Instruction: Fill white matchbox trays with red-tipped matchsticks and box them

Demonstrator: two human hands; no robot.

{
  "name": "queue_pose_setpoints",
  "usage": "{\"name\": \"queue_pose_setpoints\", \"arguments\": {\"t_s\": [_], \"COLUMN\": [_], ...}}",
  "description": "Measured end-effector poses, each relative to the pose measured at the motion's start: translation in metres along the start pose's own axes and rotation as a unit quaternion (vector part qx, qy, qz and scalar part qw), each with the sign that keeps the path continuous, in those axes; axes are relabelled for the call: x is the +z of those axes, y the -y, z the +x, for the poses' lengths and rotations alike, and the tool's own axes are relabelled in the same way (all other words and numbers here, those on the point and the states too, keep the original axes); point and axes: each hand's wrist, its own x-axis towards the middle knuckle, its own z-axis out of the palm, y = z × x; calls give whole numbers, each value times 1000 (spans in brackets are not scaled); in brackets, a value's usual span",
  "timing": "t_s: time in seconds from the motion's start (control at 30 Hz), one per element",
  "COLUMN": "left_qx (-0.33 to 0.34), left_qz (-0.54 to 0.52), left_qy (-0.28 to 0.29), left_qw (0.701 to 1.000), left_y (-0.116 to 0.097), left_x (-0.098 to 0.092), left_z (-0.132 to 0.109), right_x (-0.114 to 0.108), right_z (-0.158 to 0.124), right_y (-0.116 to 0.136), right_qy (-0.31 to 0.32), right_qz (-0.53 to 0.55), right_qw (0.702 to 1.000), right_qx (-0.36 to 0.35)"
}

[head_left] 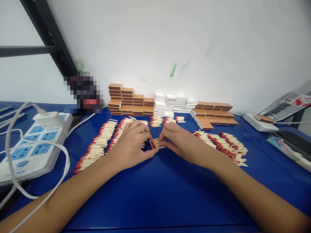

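Observation:
A small white matchbox tray sits on the blue table in front of me, filled with red-tipped matches. My left hand curves around the tray's left end, thumb at the near edge and fingers at the far side. Over the right end, my right hand has its thumb and fingers pinched at the matches; its fingertips partly hide them. Long rows of loose matches lie left of my left hand. More matches are spread beyond my right wrist.
Against the wall stand stacked brown matchboxes, white trays and more brown boxes. A power strip with looping white cables is at left, one crossing my left forearm. A phone lies at right.

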Motion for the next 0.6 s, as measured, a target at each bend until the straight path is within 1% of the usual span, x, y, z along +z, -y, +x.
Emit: {"name": "queue_pose_setpoints", "arguments": {"t_s": [0.07,0.23,0.37,0.47,0.57,0.6], "left_qx": [-2,-2,8,11,10,9], "left_qz": [-2,-5,-7,-9,-13,-15], "left_qy": [4,6,7,5,11,13], "left_qw": [1000,1000,1000,1000,1000,1000], "left_y": [0,0,-1,-1,-2,-2], "left_x": [-1,0,0,0,1,1], "left_z": [0,0,-1,-1,-2,-2], "right_x": [1,-1,-2,1,10,13], "right_z": [0,-5,-4,1,8,10], "right_y": [1,-9,-10,-14,-30,-37], "right_qy": [5,5,-2,-36,-89,-98], "right_qz": [3,25,51,62,10,-15], "right_qw": [1000,999,998,997,996,995], "right_qx": [8,31,43,43,27,20]}}
